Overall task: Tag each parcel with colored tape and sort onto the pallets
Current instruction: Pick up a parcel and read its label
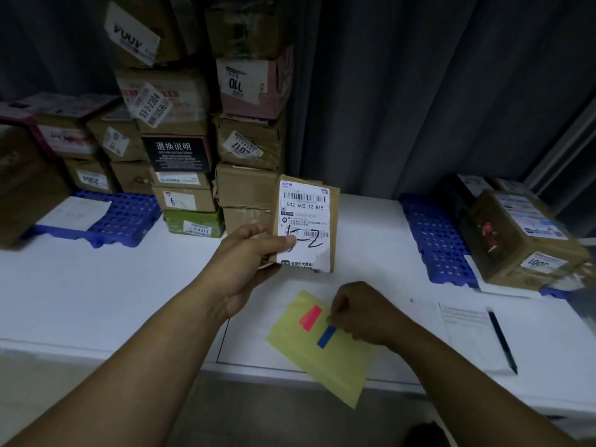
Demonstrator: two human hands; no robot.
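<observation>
My left hand (250, 253) grips a small brown cardboard parcel (306, 221) upright above the white table, thumb across its white shipping label marked "502-602-12-815". Below it a yellow sheet (325, 359) lies on the table and overhangs the front edge. A red tape strip (310, 317) and a blue tape strip (326, 337) are stuck on it. My right hand (361, 314) rests on the sheet and pinches the upper end of the blue strip.
A tall stack of labelled cartons (193, 124) stands at the back left, beside a blue pallet (125, 217) bearing a white paper. Another blue pallet (435, 240) at the right carries boxes (516, 240). A paper form (467, 333) and black pen (503, 340) lie at right.
</observation>
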